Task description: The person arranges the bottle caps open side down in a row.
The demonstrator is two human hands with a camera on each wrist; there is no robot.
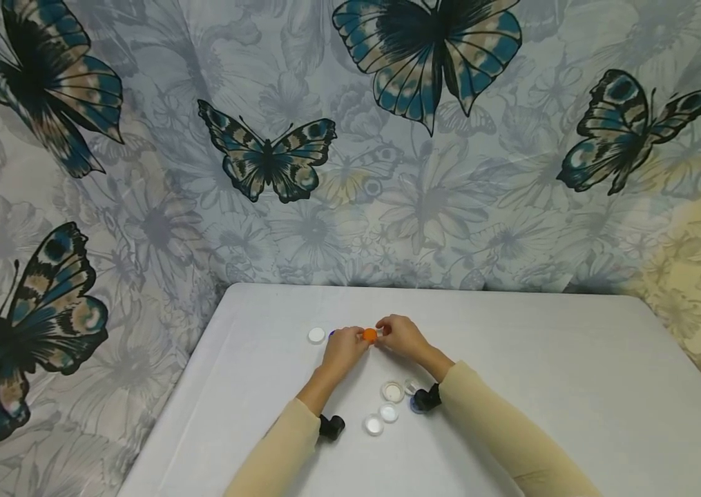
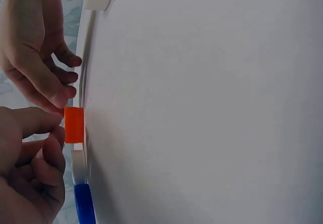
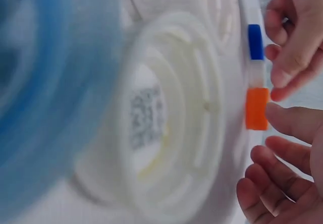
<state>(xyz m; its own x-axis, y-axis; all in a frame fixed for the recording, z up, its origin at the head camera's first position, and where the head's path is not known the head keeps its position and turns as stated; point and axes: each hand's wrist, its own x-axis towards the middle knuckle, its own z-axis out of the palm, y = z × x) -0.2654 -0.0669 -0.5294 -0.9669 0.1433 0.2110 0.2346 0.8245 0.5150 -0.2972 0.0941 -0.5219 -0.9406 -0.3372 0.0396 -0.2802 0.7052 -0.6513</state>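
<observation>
The orange cap (image 1: pixel 369 336) seems light, stiff; pinch its sides. Beside it, right grip (image 1: pixel 406 338) looks relaxed; left grip (image 1: pixel 344 351), I cannot tell.

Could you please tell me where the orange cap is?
In the head view, the orange cap is between the left hand and right hand, toward the far edge of the table, left of its middle.

A white table (image 1: pixel 574 359), seen over my remote feed, bears a loose cluster of white lids (image 1: pixel 389 413) with a blue lid (image 3: pixel 75 98) just beside; farther back, I see a round white lid (image 1: pixel 316 335), a blue cap (image 2: pixel 84 204), a white cap (image 2: pixel 78 166) and an orange cap (image 2: pixel 74 125) in line.
</observation>
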